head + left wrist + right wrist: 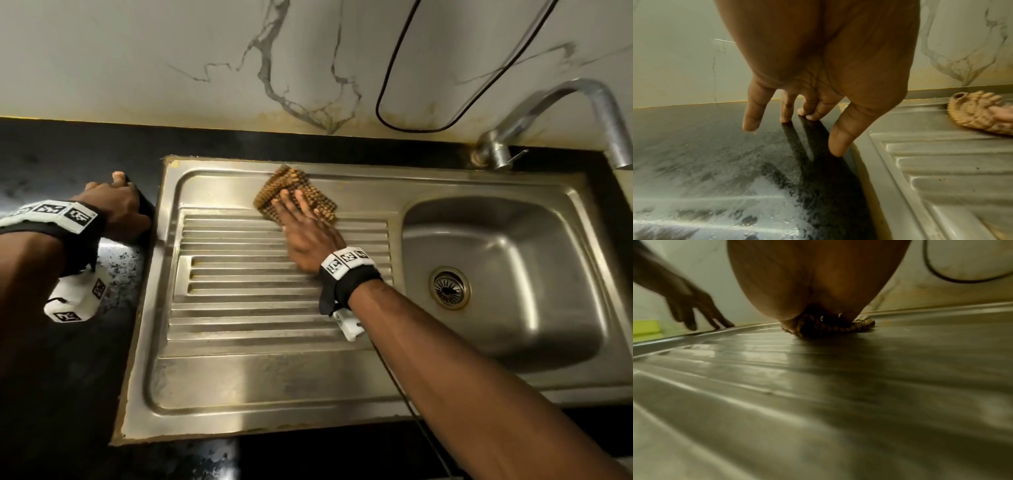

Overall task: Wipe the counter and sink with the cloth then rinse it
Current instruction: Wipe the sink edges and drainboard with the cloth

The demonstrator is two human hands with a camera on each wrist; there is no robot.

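The right hand (310, 236) lies flat on the cloth (294, 195), fingers (298, 202) straight and spread over it (pressing, not gripping), on the sink (239, 377) drainboard's far edge. The left hand (118, 205) rests fingertips on the counter (51, 377), fingers loose. Wristband markers carry no readable text.

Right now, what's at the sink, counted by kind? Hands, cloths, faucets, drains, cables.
Hands: 2, left hand on the black counter, right hand pressing flat on the cloth
Cloths: 1, brown woven cloth on the drainboard
Faucets: 1
Drains: 1
Cables: 1, black, on the wall
Total: 6
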